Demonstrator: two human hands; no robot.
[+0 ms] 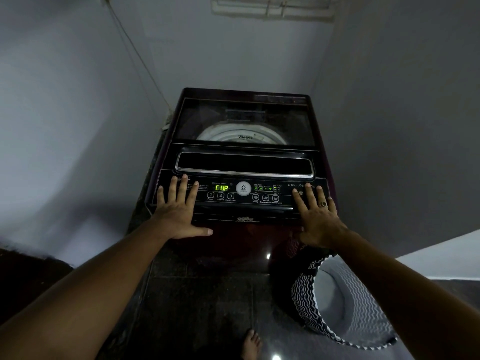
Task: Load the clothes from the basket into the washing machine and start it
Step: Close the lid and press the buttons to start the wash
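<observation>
Washing machine (244, 162) closed; left grip (179, 211), right grip (318, 219) spread flat, empty; basket (304, 294) beside it.

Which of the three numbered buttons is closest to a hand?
The round button numbered 1, marked Power: leftmost of the three, beside the left hand; button 2 and button 3 sit farther right.

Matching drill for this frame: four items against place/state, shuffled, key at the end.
Items
1. dark glass lid of the maroon top-load washing machine
2. black-and-white zigzag fabric basket
3. green digital display
4. left hand

Place/state
A. lit, reads CUP
B. on the floor, right of the machine
C. flat on the left end of the black control panel, fingers straight
D. down, closed

Pairs: 1-D, 2-B, 3-A, 4-C
</observation>
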